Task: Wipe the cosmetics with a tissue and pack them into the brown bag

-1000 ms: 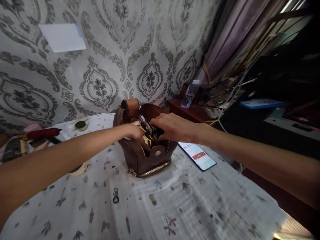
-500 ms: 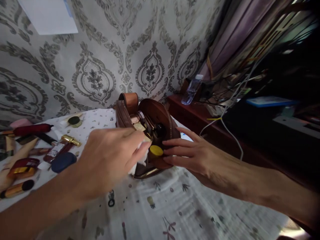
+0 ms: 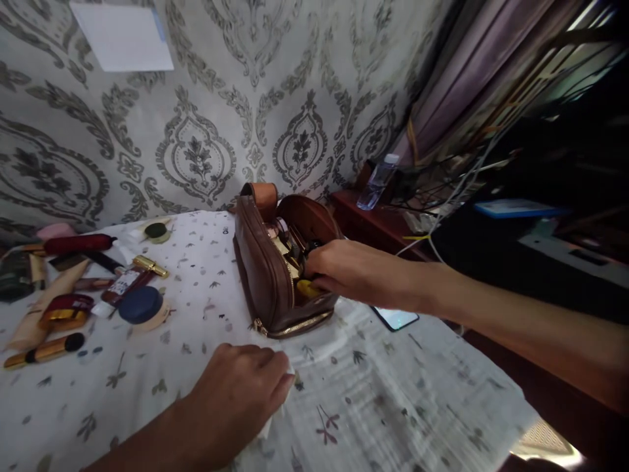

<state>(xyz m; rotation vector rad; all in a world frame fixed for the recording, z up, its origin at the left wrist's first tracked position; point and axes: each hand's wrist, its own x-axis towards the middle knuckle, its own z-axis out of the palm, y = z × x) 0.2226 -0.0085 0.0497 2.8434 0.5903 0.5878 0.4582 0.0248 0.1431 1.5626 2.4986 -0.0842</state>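
Head view: your right hand [image 3: 344, 272] reaches into the open brown bag [image 3: 268, 275], fingers closed on a yellow-capped item [image 3: 305, 288]. In front of the bag, your left hand [image 3: 240, 387] lies curled on a white tissue [image 3: 275, 419].

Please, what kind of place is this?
Probably a room in a home. A table with a leaf-print cloth stands against ornate wallpaper, cosmetics lie scattered beside a brown pouch, and a curtain hangs to the right.
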